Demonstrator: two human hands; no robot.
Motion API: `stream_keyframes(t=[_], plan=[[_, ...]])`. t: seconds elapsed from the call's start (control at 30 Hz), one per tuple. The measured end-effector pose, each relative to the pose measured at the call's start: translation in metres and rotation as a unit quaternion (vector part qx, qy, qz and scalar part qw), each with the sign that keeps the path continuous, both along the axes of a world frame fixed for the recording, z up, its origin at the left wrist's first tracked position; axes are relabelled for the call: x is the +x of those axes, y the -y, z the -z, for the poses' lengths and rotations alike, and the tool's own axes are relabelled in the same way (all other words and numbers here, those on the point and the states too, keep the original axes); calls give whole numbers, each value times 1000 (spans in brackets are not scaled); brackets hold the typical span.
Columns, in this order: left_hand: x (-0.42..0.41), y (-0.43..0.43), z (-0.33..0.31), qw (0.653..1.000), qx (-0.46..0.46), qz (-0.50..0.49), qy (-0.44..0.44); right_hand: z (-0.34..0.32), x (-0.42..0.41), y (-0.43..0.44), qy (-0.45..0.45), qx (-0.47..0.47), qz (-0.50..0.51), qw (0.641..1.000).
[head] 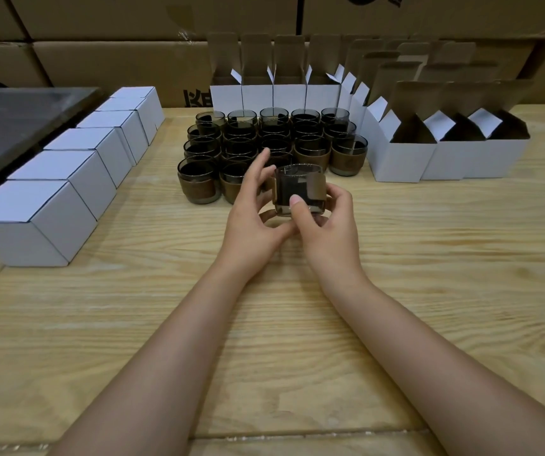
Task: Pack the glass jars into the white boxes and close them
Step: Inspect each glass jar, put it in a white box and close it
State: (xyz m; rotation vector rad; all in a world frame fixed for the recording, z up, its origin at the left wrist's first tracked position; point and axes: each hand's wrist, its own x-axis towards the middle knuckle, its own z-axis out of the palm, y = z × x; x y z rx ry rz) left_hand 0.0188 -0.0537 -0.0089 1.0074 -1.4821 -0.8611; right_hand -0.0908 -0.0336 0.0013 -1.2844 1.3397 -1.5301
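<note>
We hold one glass jar (299, 192) over the wooden table (429, 258) near the middle, with our left hand (251, 218) curled round its left side and our right hand (325, 222) wrapped round its right side, thumb pressed on the front (the jar is dark with a brown band). Just behind it the other jars (264, 139) stand close together in rows, and the open white boxes (396, 159) stand with flaps up at the far side and to the right. The closed white boxes (67, 179) sit in a line on the left, and big brown cartons (116, 60) are stacked at the far back.
</note>
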Motion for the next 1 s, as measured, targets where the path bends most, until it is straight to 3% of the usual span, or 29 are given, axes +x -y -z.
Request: stream_keyframes(t=[0.33, 0.8, 1.0], plan=[[0, 0, -1, 1000, -10, 19, 3, 8, 0, 5, 47, 5, -31, 998], [-2, -2, -1, 999, -33, -1, 15, 3, -3, 3, 2, -5, -3, 1000], [-1, 0, 0, 999, 9, 37, -9, 0, -2, 4, 63, 29, -6, 998]])
